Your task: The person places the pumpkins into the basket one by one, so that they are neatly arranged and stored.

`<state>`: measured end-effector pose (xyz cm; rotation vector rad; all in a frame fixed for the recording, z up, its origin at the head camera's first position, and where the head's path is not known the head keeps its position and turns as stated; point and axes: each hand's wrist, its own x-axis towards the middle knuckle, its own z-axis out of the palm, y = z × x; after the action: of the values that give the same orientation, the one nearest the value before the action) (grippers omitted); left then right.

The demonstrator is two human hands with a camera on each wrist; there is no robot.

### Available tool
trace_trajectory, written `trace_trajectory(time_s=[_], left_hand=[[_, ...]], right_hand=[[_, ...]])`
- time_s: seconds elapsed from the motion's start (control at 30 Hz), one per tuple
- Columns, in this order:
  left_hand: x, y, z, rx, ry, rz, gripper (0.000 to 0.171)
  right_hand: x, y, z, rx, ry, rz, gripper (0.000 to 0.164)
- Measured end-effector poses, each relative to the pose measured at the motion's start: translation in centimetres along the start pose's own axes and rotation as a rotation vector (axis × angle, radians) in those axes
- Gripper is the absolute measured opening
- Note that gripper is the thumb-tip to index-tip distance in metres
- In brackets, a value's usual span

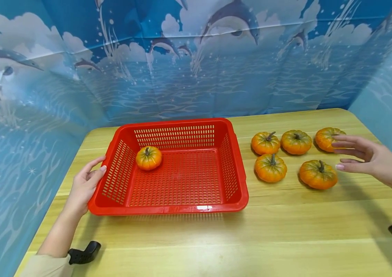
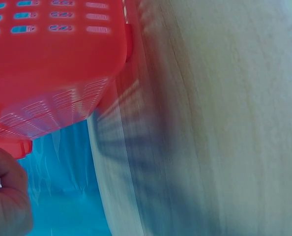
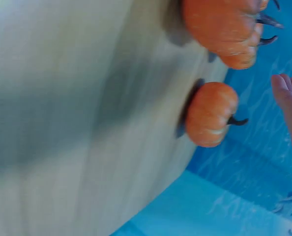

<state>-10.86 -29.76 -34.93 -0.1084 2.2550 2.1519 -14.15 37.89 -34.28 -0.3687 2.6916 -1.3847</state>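
Observation:
My left hand [image 1: 84, 186] grips the left rim of a red plastic basket [image 1: 168, 209] with slotted walls. The left wrist view shows that hand [image 2: 8, 191] with bent fingers at the basket's rim [image 2: 19, 147]. Inside, toward the left, sits one small orange pumpkin [image 1: 148, 158]. My right hand [image 1: 369, 156] hovers at the right with fingers extended, holding nothing. In the head view it partly covers the far-right pumpkin [image 1: 325, 139]. Nearest below its thumb is another pumpkin [image 1: 318, 175]. The right wrist view shows the fingers [image 3: 286, 96] apart from the nearby pumpkin [image 3: 211, 115].
More pumpkins stand right of the basket: one at the front [image 1: 270, 168], one behind it [image 1: 265, 143] and one at the back middle [image 1: 296, 142]. All are on a light wooden table [image 1: 286, 238]. A blue dolphin-print curtain [image 1: 196, 84] hangs behind and at the sides.

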Motion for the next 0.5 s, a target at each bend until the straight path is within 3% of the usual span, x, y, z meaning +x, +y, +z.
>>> trace_trajectory(time_s=[0.2,0.5], left_hand=[[-0.1,0.0,0.0,0.004,0.004,-0.001,0.053],[0.0,0.2,0.1,0.012,0.009,0.006,0.052]], right_hand=[[-0.6,2.1,0.3,0.077,-0.052,-0.053,0.071],[-1.4,3.9,1.4,0.045,-0.077,0.033,0.073]])
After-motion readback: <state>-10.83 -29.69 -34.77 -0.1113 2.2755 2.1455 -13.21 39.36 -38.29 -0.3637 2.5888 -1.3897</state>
